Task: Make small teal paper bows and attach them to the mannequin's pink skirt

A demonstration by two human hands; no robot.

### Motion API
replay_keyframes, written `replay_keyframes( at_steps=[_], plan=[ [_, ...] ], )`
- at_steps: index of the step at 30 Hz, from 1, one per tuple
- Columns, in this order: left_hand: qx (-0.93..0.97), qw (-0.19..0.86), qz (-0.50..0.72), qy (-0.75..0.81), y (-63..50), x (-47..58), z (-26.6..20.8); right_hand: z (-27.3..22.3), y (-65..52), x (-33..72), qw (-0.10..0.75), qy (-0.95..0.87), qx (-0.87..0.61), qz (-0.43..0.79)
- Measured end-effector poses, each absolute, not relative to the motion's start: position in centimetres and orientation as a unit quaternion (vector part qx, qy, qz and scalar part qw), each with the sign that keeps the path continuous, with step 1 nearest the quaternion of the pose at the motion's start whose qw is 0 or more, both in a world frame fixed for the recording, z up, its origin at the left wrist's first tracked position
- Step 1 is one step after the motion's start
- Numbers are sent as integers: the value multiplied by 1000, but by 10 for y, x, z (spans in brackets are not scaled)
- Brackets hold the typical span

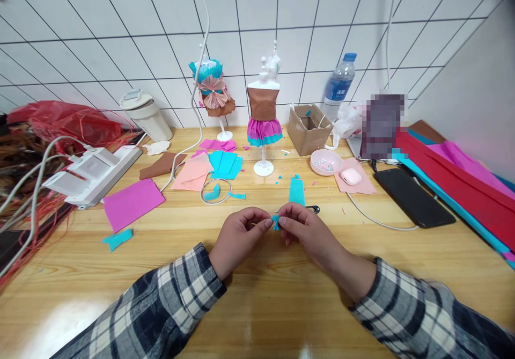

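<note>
Your left hand (pixel 237 235) and right hand (pixel 308 230) meet over the middle of the table (pixel 257 305), and both are closed in a fingertip pinch on one tiny teal scrap (pixel 276 221), which sits in the air between your thumbs, just above the wood. You look to be in the middle of folding or pleating that scrap; it is too small to tell how far the fold has gone. The next move, as I judge it, calls for a light, steady pinch and small finger travel, because crepe this thin tears or slips easily. Just beyond your right hand lies a larger teal strip (pixel 296 191), and beside it a dark tool (pixel 313 209), likely scissors, mostly hidden behind your knuckles. Farther off stand two mannequins: the right one (pixel 263 117) in a brown top and pink skirt, the left one (pixel 212 93) in teal and brown ruffles. A cardboard box (pixel 309 128), a pink dish (pixel 326 161) and a phone (pixel 413 197) sit to the right; what is in the dish cannot be made out. A blurred patch (pixel 382 125) covers something behind the dish. Paper sheets (pixel 462 187) run off the right edge, and a white device (pixel 94 172) with cables lies at the left.
</note>
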State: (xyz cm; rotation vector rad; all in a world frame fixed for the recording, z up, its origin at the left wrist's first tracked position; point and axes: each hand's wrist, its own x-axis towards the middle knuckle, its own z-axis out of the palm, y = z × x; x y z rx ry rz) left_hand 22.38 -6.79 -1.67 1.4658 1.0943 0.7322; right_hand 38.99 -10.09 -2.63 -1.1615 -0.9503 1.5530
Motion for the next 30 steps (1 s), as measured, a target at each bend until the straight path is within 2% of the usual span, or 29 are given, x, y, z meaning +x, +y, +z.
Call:
replay_keyframes(
  at_steps=[6, 12, 22, 30],
  plan=[
    [650, 529, 297, 457, -70, 225, -13, -24, -103, 390, 437, -473, -534, 549],
    [636, 529, 308, 471, -71, 229, -15, -24, -102, 390, 480, -376, -500, 615],
    [653, 512, 307, 466, -76, 231, -10, -26, -101, 392, 446, -447, -522, 574],
    [634, 525, 298, 484, -74, 230, -12, -25, -101, 393, 492, -360, -507, 610]
  ],
)
